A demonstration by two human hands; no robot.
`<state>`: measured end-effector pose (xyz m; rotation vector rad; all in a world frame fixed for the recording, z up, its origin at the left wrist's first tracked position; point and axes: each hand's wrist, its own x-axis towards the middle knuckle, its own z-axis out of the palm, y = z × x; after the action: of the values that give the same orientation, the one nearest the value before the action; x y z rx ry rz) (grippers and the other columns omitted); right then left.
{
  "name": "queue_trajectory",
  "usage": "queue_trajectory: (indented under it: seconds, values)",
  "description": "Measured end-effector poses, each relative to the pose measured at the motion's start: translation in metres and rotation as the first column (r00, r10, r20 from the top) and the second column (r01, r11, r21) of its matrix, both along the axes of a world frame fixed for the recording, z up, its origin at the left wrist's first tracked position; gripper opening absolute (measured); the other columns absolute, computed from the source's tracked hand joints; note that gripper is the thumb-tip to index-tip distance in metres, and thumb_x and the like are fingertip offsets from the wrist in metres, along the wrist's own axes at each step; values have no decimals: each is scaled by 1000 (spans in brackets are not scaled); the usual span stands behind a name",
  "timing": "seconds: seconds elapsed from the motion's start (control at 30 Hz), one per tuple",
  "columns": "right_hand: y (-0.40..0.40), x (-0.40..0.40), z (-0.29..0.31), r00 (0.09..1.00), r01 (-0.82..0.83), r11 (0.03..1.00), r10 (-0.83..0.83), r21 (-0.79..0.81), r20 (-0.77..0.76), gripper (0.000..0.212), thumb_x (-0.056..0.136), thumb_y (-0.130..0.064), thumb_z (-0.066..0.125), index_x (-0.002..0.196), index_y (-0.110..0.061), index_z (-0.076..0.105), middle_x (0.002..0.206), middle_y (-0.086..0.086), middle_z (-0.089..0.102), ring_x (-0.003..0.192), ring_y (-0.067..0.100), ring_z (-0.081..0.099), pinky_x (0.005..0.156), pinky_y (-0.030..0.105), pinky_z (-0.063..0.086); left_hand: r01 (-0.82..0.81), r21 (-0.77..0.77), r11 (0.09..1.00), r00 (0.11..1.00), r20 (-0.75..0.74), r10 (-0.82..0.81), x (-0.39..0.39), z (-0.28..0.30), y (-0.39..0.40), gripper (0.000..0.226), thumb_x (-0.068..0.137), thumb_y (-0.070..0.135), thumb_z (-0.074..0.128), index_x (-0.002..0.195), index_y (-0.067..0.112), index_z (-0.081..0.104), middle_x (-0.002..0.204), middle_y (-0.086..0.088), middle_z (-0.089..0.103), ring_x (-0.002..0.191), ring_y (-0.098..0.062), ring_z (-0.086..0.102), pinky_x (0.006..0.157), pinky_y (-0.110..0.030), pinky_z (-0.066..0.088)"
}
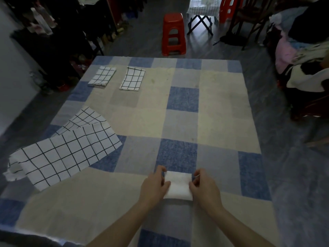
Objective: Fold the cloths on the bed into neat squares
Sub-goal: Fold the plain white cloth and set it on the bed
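A small folded white cloth (178,185) lies near the front of the bed, between my hands. My left hand (154,186) pinches its left edge and my right hand (204,188) pinches its right edge. Two folded white cloths with a black grid rest at the far left: one (102,76) nearer the edge and one (132,78) beside it. A large unfolded grid cloth (67,154) sprawls at the left, and another grid cloth (83,120) lies partly under it.
The bed carries a blue, grey and cream checked cover (183,98). A red plastic stool (173,34) stands beyond the far edge, a second red stool (229,8) behind it. Piled clothes on a chair (302,50) crowd the right; dark shelving (58,32) fills the left.
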<state>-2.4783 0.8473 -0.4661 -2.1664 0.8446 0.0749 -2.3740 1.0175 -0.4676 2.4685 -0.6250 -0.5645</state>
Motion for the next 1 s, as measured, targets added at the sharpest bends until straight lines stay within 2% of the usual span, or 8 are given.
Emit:
queue_trajectory:
  seconds: [0.07,0.13,0.2,0.33,0.43,0.53,0.67,1.0]
  values:
    - [0,-1,-2,1000,0,1000,0,-21,0,22,80,-24,65,87,-34,46,70,-13,58,65,1,55,59,27,48,104,42,994,974,196,-110,0,-2,-1,40,78,25,69,114,23,51,95,2,59,85,-21,60,72,-34,50]
    - [0,-1,-3,1000,3,1000,-3,-29,3,21,80,-24,65,87,-34,47,69,-12,59,66,3,56,60,30,50,276,62,959,866,417,-277,-4,-2,-5,44,67,19,73,107,24,56,102,2,57,87,-19,59,73,-29,45]
    - [1,0,-5,1000,2,999,-2,-34,12,21,79,-27,65,87,-35,48,69,-12,59,66,2,57,63,31,52,490,84,868,732,502,-461,-14,-2,-7,38,74,22,61,112,26,56,114,4,59,100,-16,57,83,-26,39]
    - [0,1,-7,1000,-9,999,10,-39,26,20,80,-28,66,89,-33,49,72,-14,60,69,5,59,66,32,53,644,179,744,658,365,-658,-28,-13,1,58,85,33,43,142,21,41,146,1,48,130,-15,48,101,-28,44]
    - [-1,2,-7,1000,-12,999,13,-37,24,16,81,-27,65,87,-30,50,72,-12,61,69,7,59,66,34,52,659,280,698,641,277,-716,-37,-14,13,66,83,42,45,144,17,42,150,-1,42,136,-16,42,103,-34,45]
    - [-1,2,-7,999,-33,998,33,-53,15,14,80,-27,63,82,-28,49,71,-11,59,66,8,57,63,35,51,638,337,692,632,283,-721,-46,-17,26,71,86,47,46,148,16,35,155,-4,33,142,-19,31,114,-40,32]
    - [-2,2,-6,1000,-27,999,27,-37,11,14,78,-27,64,79,-28,50,68,-10,59,64,7,57,61,34,51,632,389,670,616,272,-739,-47,-24,32,78,89,55,41,153,16,21,159,-8,21,146,-24,18,110,-42,15]
    - [2,1,0,998,63,998,-63,12,17,12,81,-27,63,78,-27,52,69,-8,60,65,7,57,63,35,51,641,415,646,610,235,-757,-47,-32,30,76,89,61,37,153,25,20,158,-12,23,145,-29,16,108,-49,14]
